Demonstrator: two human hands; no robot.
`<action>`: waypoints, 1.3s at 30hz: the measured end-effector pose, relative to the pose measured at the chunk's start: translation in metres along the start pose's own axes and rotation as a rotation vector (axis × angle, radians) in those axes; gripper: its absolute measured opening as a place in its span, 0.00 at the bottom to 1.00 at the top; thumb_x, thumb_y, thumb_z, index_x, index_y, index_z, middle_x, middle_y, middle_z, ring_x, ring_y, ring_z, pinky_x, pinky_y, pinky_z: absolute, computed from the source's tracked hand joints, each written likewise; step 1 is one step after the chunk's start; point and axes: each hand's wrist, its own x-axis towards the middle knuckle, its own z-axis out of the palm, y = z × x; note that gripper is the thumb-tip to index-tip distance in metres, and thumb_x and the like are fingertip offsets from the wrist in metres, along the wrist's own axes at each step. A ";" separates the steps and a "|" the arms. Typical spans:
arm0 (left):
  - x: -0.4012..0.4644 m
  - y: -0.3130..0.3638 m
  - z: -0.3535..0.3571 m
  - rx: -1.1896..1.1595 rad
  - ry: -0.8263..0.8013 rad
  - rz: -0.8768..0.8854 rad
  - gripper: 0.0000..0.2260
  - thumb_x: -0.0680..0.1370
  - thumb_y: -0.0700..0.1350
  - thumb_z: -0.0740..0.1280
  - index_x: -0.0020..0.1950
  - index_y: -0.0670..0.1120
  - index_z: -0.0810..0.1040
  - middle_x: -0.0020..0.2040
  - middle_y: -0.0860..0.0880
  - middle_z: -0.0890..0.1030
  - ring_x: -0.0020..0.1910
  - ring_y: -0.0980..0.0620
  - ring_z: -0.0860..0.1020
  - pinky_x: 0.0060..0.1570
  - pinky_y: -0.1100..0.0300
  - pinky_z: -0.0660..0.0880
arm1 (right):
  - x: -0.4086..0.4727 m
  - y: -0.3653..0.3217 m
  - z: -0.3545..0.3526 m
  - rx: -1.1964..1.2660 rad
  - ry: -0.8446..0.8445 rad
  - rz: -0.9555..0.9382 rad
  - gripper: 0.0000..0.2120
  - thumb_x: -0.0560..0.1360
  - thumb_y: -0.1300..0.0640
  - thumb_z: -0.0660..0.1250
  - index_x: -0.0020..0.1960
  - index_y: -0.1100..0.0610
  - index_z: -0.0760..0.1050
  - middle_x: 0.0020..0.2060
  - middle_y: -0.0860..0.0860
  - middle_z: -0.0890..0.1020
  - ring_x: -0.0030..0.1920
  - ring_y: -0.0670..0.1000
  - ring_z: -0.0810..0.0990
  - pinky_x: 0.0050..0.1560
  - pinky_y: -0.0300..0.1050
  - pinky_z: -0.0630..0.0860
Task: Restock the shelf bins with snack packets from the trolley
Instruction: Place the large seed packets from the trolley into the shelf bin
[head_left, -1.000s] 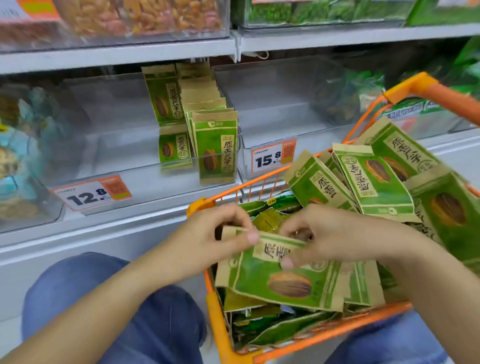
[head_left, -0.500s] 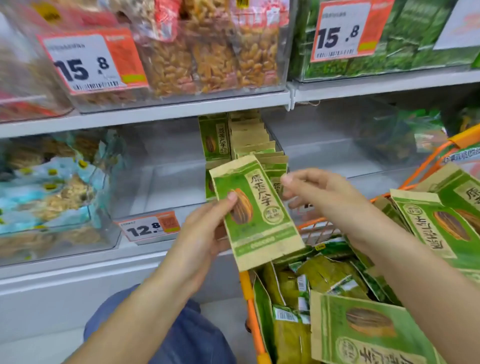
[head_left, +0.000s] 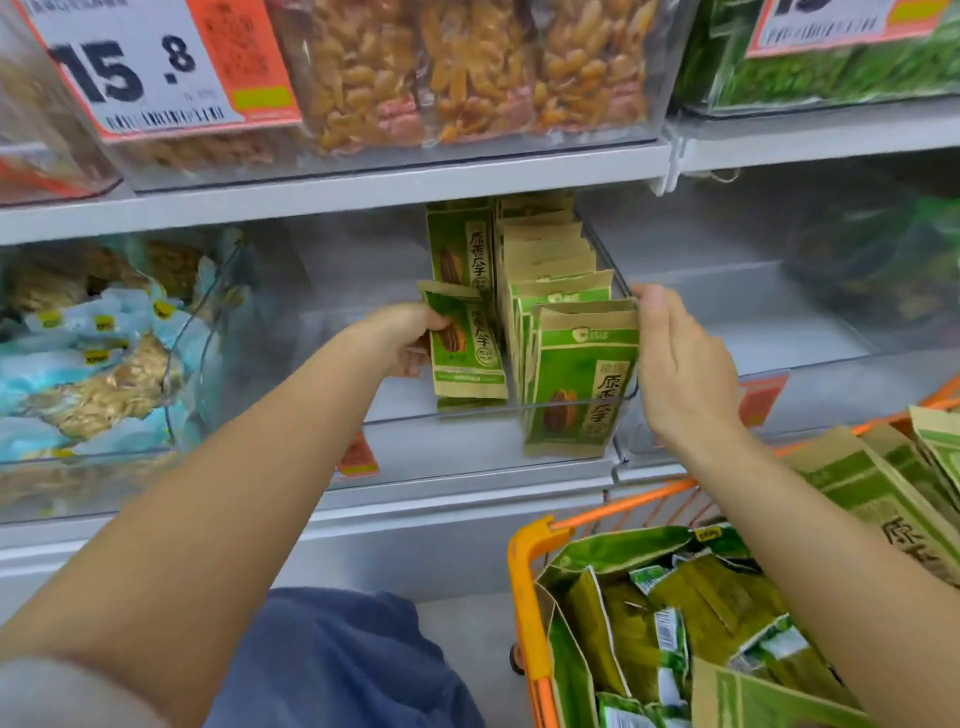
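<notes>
My left hand (head_left: 400, 338) grips a green and tan snack packet (head_left: 467, 348) upright inside the clear shelf bin (head_left: 467, 415), just left of a standing row of like packets (head_left: 566, 332). My right hand (head_left: 680, 364) touches the right top edge of that row's front packet (head_left: 582, 379) with nearly straight fingers. The orange trolley (head_left: 524, 582) at lower right holds several more green packets (head_left: 675, 613). Behind my left hand, another packet (head_left: 460, 244) stands at the bin's back.
A neighbouring bin at left holds light blue snack bags (head_left: 88, 364). Above, a shelf carries a bin of nut packs (head_left: 467, 67) with a 15.8 price tag (head_left: 150, 62). The right bin (head_left: 753, 291) holds green bags far back. My blue-clad knee (head_left: 337, 660) is below.
The packet, held in front of the shelf half a second ago, has gone forward into the bin with my left hand. My right hand has reached to the row's right side.
</notes>
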 end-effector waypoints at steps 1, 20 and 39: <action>0.005 0.000 0.005 0.061 -0.005 -0.011 0.04 0.81 0.44 0.61 0.52 0.45 0.73 0.42 0.47 0.76 0.38 0.50 0.74 0.43 0.56 0.72 | 0.000 0.003 0.002 -0.006 -0.001 0.012 0.31 0.76 0.40 0.37 0.59 0.54 0.72 0.49 0.58 0.80 0.50 0.62 0.75 0.42 0.50 0.62; 0.014 0.001 0.008 0.142 -0.128 -0.084 0.09 0.72 0.42 0.74 0.49 0.46 0.78 0.45 0.48 0.82 0.40 0.54 0.80 0.36 0.61 0.77 | 0.000 0.001 0.001 0.016 0.024 0.048 0.29 0.80 0.43 0.39 0.56 0.55 0.75 0.38 0.51 0.73 0.41 0.53 0.67 0.40 0.47 0.59; 0.066 0.014 0.035 0.093 0.413 0.444 0.28 0.78 0.42 0.65 0.75 0.43 0.57 0.64 0.42 0.75 0.62 0.42 0.74 0.55 0.57 0.71 | 0.003 0.004 0.004 0.011 0.031 0.029 0.30 0.78 0.41 0.38 0.53 0.55 0.75 0.37 0.49 0.73 0.39 0.52 0.67 0.39 0.46 0.56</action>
